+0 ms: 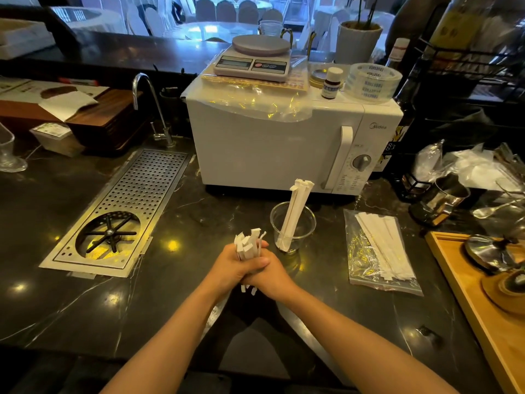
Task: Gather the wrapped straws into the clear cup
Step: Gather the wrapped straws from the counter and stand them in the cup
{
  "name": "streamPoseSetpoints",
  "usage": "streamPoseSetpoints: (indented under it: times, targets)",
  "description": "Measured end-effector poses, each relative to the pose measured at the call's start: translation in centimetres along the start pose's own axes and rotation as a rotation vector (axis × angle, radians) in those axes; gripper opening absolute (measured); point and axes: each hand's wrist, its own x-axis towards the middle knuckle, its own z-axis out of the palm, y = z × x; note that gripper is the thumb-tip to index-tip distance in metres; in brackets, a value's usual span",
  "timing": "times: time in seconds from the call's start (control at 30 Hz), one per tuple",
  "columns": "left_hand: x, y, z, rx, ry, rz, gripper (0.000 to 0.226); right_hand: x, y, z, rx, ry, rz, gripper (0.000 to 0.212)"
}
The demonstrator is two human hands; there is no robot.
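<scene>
Right now both hands, left hand [231, 265] and right hand [268, 275], close their grip around a bundle of wrapped straws [248, 245] above the desk [170, 294]; next they likely carry it toward two o'clock into the clear cup [292, 227].

Around you: a dark marble surface [85, 308] crowded with bar gear.

Ahead of you stands a white microwave [284, 149], and on top of it you have a kitchen scale [252, 56], a small brown bottle [331, 82] and a stack of clear lids [375, 82]. To your left a perforated steel drain tray [133, 200] sits in the surface, with a curved tap [153, 109] behind it. At your right edge a wooden tray [466, 294] lies near a steel jug [443, 200] and a spoon [488, 211].
</scene>
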Motion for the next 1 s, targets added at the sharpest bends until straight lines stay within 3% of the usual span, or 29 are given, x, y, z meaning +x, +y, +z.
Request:
streamPoseSetpoints:
  times: [0.37,0.73,1.0]
  targets:
    - [1.1,2.8,-0.1,0.081,-0.015,0.104,0.012,0.3,-2.6,-1.1,0.016,-0.011,-0.059,0.040]
    - [6.2,12.9,3.0,0.017,-0.096,0.357,0.013,2.9,-8.9,-9.7,0.013,0.176,-0.212,0.029]
    - [9.4,11.4,4.6,0.098,-0.107,0.287,0.025,4.0,-6.5,-12.0,0.005,0.193,-0.132,0.033]
